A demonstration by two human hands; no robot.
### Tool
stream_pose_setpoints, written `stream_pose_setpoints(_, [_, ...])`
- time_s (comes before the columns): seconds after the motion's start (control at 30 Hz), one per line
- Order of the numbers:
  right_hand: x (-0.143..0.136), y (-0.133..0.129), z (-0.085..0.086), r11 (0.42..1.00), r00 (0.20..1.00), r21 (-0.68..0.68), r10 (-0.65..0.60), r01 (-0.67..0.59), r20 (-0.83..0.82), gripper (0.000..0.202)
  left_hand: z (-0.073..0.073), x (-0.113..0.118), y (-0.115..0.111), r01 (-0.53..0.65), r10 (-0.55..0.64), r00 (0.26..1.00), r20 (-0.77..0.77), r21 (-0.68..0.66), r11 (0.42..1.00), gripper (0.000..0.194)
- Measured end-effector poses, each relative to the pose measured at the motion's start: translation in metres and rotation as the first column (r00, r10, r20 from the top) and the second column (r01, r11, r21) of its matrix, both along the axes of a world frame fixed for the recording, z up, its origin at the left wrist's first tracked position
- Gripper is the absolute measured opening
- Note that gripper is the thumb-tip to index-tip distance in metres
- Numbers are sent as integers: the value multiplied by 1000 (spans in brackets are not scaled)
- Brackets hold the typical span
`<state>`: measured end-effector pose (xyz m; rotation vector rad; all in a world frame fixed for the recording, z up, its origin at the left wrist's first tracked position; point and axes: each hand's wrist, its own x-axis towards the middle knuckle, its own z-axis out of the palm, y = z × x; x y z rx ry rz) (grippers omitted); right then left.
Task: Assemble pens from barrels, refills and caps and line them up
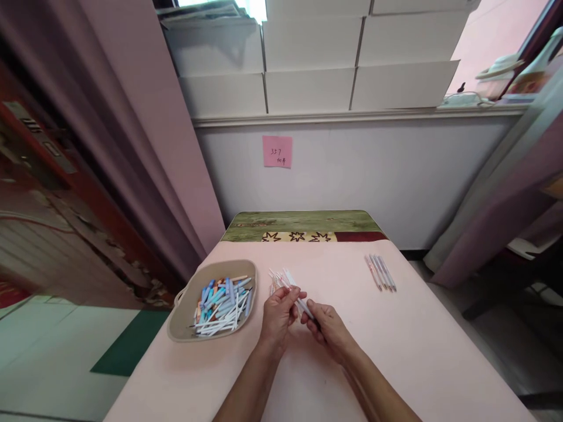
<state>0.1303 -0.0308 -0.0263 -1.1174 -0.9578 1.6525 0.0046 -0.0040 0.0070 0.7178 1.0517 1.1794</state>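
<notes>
Near the middle of the table, my left hand (280, 308) pinches the far part of a slim, pale pen (304, 306). My right hand (326, 328) is closed around its near, darker end, so the pen slants between both hands. Just beyond my fingers lies a small pile of thin white and pinkish pen parts (276, 276), partly hidden by my left hand. To the left stands a beige basket (178, 319) holding blue, teal and orange pen pieces (222, 299) and several white refill-like sticks (224, 322).
Several pale pens (380, 274) lie side by side at the table's right. A pink cloth (396, 363) covers most of the table, with a green patterned strip (303, 220) showing at the back. A pink note (277, 152) is stuck on the wall behind. Curtains hang on both sides.
</notes>
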Motion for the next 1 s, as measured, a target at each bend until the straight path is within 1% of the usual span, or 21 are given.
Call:
stream_pose_setpoints(0.1, [3, 2, 1, 981, 987, 124, -157, 152, 32, 44, 0, 8, 4, -57, 57, 998, -10, -19, 998, 35])
stream_pose_setpoints(0.13, [4, 2, 2, 968, 978, 155, -205, 196, 42, 45, 1, 10, 5, -65, 65, 998, -4, -25, 998, 35])
stream_pose_setpoints(0.17, [5, 2, 2, 962, 971, 159, -232, 221, 53, 45, 1, 12, 6, -65, 65, 998, 5, -27, 998, 35])
stream_pose_setpoints(0.2, [6, 2, 2, 967, 971, 128, -230, 220, 68, 45, 1, 13, 6, -61, 62, 998, 15, -24, 998, 34])
stream_pose_setpoints(0.23, [6, 2, 2, 978, 976, 79, -202, 195, 84, 44, 0, 14, 6, -58, 58, 998, 21, -20, 998, 34])
stream_pose_setpoints(0.3, [7, 1, 2, 993, 988, -21, -112, 115, 106, 53, 0, 15, 6, -49, 49, 999, 16, -15, 999, 34])
stream_pose_setpoints(0.33, [6, 1, 2, 995, 990, -39, -89, 94, 108, 58, -1, 15, 6, -50, 50, 999, 7, -17, 999, 35])
stream_pose_setpoints(0.37, [6, 1, 2, 995, 990, -24, -96, 99, 102, 58, -1, 14, 6, -55, 55, 998, -2, -24, 998, 35])
stream_pose_setpoints(0.43, [4, 0, 4, 984, 983, 66, -171, 167, 61, 47, -1, 12, 6, -73, 72, 997, -8, -31, 997, 35])
stream_pose_setpoints(0.5, [2, -1, 5, 971, 976, 103, -219, 216, 12, 47, 0, 10, 6, -79, 79, 997, -1, -20, 997, 35])
stream_pose_setpoints(0.57, [0, -1, 6, 983, 984, 26, -179, 179, 10, 49, 0, 9, 6, -69, 69, 998, 0, -2, 998, 35])
stream_pose_setpoints(0.63, [0, 0, 5, 990, 992, -69, -117, 120, 42, 56, 0, 9, 5, -58, 58, 998, -10, -4, 998, 35])
stream_pose_setpoints(0.67, [0, 0, 4, 990, 992, -76, -112, 116, 51, 57, 0, 9, 5, -59, 59, 998, -14, -8, 998, 35])
stream_pose_setpoints(0.7, [0, 0, 4, 990, 991, -49, -130, 132, 45, 54, 0, 9, 5, -62, 62, 998, -13, -10, 998, 35])
stream_pose_setpoints(0.77, [0, 0, 3, 980, 981, 47, -193, 193, -3, 47, 0, 8, 5, -76, 76, 997, -2, -7, 997, 36])
stream_pose_setpoints(0.8, [1, 0, 3, 976, 978, 70, -205, 206, -29, 49, 0, 8, 6, -81, 81, 997, 3, -5, 997, 36])
stream_pose_setpoints(0.83, [1, -1, 3, 978, 980, 59, -196, 198, -39, 50, 0, 8, 6, -82, 82, 997, 2, -3, 997, 36])
stream_pose_setpoints(0.9, [1, 0, 1, 992, 993, -23, -121, 121, -13, 50, 0, 8, 6, -77, 77, 997, -17, -6, 997, 36])
stream_pose_setpoints(0.93, [1, 1, 0, 995, 996, -57, -84, 84, 11, 54, 0, 8, 6, -76, 76, 997, -30, -5, 997, 36])
stream_pose_setpoints(0.97, [1, 1, -1, 996, 997, -62, -67, 68, 28, 56, -1, 8, 6, -78, 77, 996, -38, -3, 997, 35])
stream_pose_setpoints(1.0, [1, 2, -2, 996, 997, -37, -74, 76, 37, 54, -1, 8, 6, -82, 82, 996, -40, 2, 997, 35])
